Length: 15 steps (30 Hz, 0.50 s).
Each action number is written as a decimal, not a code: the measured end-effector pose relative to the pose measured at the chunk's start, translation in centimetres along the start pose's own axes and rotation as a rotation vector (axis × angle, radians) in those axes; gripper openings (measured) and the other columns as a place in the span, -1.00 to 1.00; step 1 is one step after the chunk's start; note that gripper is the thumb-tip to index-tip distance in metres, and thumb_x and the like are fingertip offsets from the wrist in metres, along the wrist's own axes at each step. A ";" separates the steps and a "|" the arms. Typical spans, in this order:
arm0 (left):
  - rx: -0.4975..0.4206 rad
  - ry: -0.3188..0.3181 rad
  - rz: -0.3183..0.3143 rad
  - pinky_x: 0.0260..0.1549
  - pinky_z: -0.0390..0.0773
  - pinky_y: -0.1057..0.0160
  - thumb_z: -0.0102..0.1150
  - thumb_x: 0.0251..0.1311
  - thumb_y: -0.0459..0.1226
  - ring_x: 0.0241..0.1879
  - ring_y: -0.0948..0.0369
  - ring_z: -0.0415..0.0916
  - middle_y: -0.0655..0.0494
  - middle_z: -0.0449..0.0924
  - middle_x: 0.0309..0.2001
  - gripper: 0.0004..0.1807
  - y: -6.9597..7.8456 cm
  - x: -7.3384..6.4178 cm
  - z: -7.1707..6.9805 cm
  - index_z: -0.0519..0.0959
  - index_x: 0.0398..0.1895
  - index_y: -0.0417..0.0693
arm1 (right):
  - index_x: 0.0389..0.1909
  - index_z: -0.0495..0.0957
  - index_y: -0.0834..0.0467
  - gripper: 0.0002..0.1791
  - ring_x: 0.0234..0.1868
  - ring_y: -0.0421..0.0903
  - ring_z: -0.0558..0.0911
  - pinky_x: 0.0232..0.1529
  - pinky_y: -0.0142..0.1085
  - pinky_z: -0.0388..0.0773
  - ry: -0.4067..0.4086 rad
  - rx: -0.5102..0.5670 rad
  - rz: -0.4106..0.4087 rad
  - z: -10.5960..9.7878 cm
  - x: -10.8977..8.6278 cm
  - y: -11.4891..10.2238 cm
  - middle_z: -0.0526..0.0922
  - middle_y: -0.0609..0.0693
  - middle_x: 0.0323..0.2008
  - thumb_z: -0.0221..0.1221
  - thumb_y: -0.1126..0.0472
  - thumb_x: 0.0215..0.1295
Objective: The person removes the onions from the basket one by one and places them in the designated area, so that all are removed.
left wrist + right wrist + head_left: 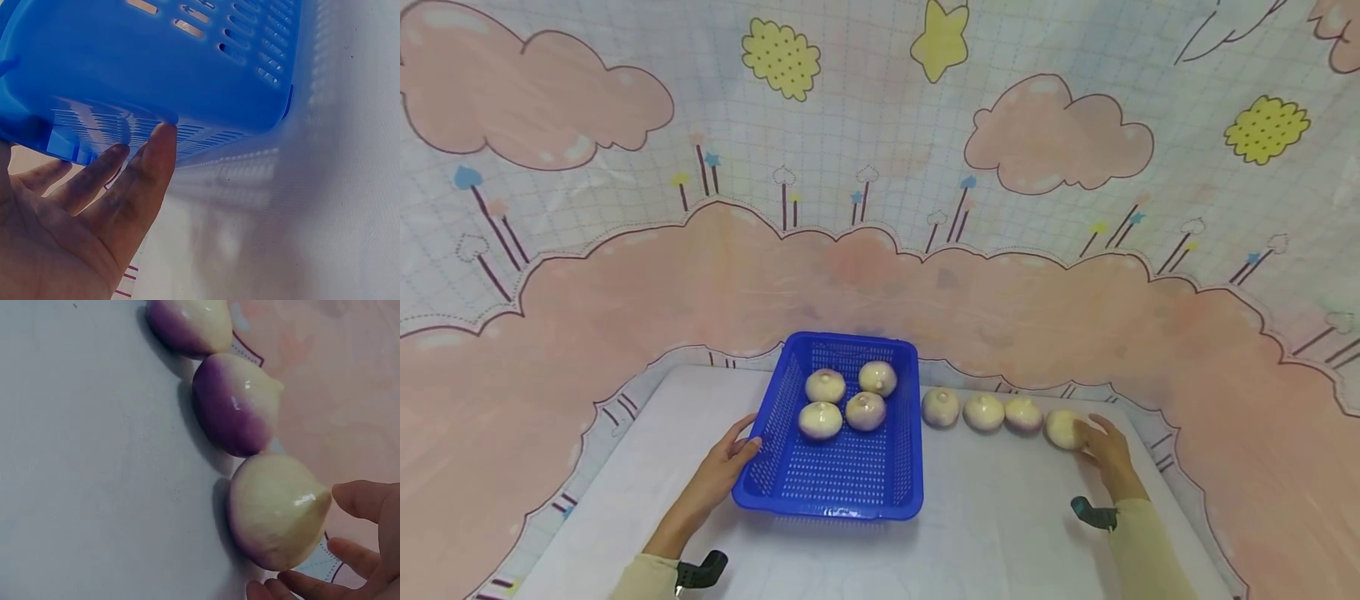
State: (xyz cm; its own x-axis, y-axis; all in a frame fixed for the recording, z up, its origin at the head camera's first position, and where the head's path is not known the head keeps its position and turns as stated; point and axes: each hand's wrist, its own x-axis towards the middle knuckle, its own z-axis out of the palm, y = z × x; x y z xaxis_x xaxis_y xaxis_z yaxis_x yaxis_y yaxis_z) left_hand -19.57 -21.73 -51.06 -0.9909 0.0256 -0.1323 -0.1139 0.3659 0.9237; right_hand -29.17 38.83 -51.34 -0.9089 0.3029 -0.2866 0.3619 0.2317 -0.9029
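Several glossy turnips, cream with purple, are in view. A row of them stands on the white table, and more sit in the far part of a blue plastic basket. My left hand is at the basket's left side; in the left wrist view its fairly straight fingers touch the perforated outer wall. My right hand is around the rightmost turnip of the row. In the right wrist view, spread fingertips lie close about that turnip, which stays beside its purple neighbour.
The white table carries the basket and the row. From the basket's right wall the row runs rightward, starting with a turnip. Behind the table hangs a printed cloth with clouds and stars.
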 end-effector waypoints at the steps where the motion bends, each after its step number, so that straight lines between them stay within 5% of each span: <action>1: 0.002 -0.001 0.000 0.21 0.43 -0.24 -0.11 0.48 0.03 0.25 -0.23 0.44 -0.37 0.33 0.36 -0.28 0.0 0.0 0.0 -0.05 0.56 0.02 | 0.55 -0.17 0.23 -0.14 0.49 0.34 0.11 0.45 0.08 0.19 0.007 -0.004 0.002 -0.1 0.0 0.0 -0.03 0.43 0.49 -0.03 -0.09 0.45; 15: 0.020 0.001 0.003 0.20 0.43 -0.26 -0.11 0.47 0.06 0.27 -0.28 0.40 -0.40 0.30 0.36 -0.27 0.1 -0.1 0.0 -0.04 0.56 0.01 | 0.53 -0.06 0.25 -0.23 0.47 0.33 0.16 0.44 0.07 0.21 0.060 -0.106 -0.107 -0.6 -2.3 -1.2 0.01 0.41 0.50 -0.01 0.02 0.47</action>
State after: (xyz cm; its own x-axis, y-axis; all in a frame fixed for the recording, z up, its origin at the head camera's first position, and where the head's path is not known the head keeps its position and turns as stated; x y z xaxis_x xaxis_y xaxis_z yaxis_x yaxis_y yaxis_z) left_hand -19.49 -21.65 -50.93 -0.9914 0.0259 -0.1287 -0.1090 0.3841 0.9168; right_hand -27.39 38.38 -49.44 -0.9307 0.3248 -0.1681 0.2864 0.3613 -0.8874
